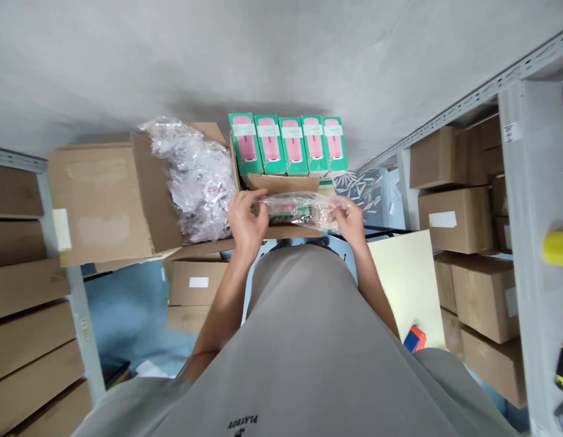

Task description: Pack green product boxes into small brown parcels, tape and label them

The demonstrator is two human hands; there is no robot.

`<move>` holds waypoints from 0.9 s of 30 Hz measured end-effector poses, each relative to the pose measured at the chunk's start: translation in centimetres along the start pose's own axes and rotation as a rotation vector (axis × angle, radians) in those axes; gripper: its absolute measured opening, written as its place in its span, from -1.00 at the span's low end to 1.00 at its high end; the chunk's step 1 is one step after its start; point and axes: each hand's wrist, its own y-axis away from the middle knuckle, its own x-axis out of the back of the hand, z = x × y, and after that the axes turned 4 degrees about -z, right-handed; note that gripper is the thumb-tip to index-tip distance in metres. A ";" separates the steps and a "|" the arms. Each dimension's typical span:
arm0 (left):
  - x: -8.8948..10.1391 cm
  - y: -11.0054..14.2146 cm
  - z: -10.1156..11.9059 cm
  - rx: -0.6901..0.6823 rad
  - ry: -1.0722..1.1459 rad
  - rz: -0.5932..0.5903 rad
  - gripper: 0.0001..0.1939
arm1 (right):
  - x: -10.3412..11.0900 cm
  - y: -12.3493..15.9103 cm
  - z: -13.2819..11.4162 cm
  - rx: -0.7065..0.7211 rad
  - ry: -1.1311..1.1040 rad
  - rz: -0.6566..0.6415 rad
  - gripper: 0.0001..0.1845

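Stretched between my two hands is a clear plastic bag [304, 203], held over an opened cardboard box [281, 182]. My left hand [249, 220] pinches its left end, thumb and fingers closed. At the other end my right hand [349, 217] grips the plastic between thumb and fingertips. Green and pink packaging shows through the film; whether it lies inside the bag or in the box beneath, I cannot tell. Just beyond stand several green boxes [292, 145] with pink pictures, in a row against the wall.
To the left, a large open carton [104, 200] sits beside a heap of crumpled clear bags [197, 176]. Brown cartons fill the shelves at both sides [454, 218]. A cream board [404, 273] leans at my right, with a blue and orange object [415, 339] near it.
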 end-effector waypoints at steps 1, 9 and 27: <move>0.0 0.0 0.0 0.000 0.022 0.033 -0.71 | -0.1 -0.2 -0.1 -0.029 -0.042 -0.010 -0.48; -1.0 -0.2 -1.9 0.146 0.484 -0.299 -0.38 | 0.9 0.8 -0.3 -0.164 -0.150 0.007 -0.43; 0.4 -0.9 -1.5 -0.100 0.421 -0.368 -0.78 | 2.6 1.3 1.3 0.014 -0.140 0.143 -0.57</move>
